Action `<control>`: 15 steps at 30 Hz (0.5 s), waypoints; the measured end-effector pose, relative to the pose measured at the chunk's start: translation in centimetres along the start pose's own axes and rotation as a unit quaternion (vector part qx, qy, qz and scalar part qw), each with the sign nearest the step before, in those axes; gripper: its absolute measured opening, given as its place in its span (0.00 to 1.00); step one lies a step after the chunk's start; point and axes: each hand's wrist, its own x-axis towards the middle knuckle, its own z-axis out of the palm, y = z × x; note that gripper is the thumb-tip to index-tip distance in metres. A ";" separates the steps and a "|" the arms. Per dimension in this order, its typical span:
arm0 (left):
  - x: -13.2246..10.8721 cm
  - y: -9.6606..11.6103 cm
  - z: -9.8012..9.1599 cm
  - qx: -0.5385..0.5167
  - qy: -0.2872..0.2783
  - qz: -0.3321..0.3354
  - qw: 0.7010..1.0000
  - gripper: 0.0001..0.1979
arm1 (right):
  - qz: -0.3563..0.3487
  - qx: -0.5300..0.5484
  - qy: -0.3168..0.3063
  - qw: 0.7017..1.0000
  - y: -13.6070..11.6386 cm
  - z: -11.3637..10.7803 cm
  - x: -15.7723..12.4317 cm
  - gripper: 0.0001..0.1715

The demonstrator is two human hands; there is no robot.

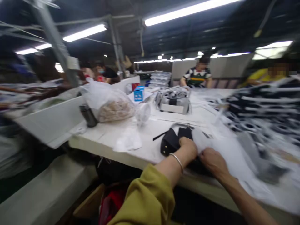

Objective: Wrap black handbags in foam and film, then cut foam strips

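A small black bag (170,142) with gold-coloured studs lies near the front edge of the white table. My left hand (188,147), wearing a bangle on the wrist, is closed on its upper part; the fingertips are hidden. Right beside it, my right hand (214,161) is curled into a fist at a soft white sheet (200,139) that bulges up against the bag. Whether this is paper or thin plastic I cannot tell. A dark strap end (159,135) sticks out to the left of the bag.
Left on the table (103,142) stand a dark flask (88,115), a filled clear plastic bag (114,109) and a small white fan (142,113). Farther back are a blue box (138,93) and a bundle of grey pieces (173,100). Black-and-white pieces (264,109) pile up right. Several people work beyond.
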 end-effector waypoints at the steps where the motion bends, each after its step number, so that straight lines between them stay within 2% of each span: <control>1: 1.0 1.1 0.8 0.010 -0.035 -0.002 0.999 0.18 | 0.030 -0.027 -0.016 0.999 2.1 -0.3 -1.1 0.16; 2: 1.9 1.9 1.4 0.023 -0.062 -0.008 0.998 0.17 | 0.051 -0.049 -0.033 0.997 3.6 -0.5 -1.9 0.15; 4: 3.2 2.3 2.1 0.045 -0.092 -0.020 0.995 0.17 | 0.068 -0.077 -0.061 0.993 5.0 -0.7 -2.5 0.12; 7: 3.9 1.8 2.2 0.064 -0.111 -0.043 0.991 0.16 | 0.058 -0.095 -0.084 0.990 4.8 -0.5 -2.1 0.13; 11: 3.6 1.8 2.6 0.066 -0.124 -0.064 0.988 0.16 | 0.042 -0.107 -0.098 0.989 4.1 -0.3 -1.9 0.17; 15: 3.1 1.5 2.2 0.061 -0.110 -0.038 0.991 0.16 | 0.029 -0.104 -0.098 0.989 4.2 -0.6 -2.2 0.20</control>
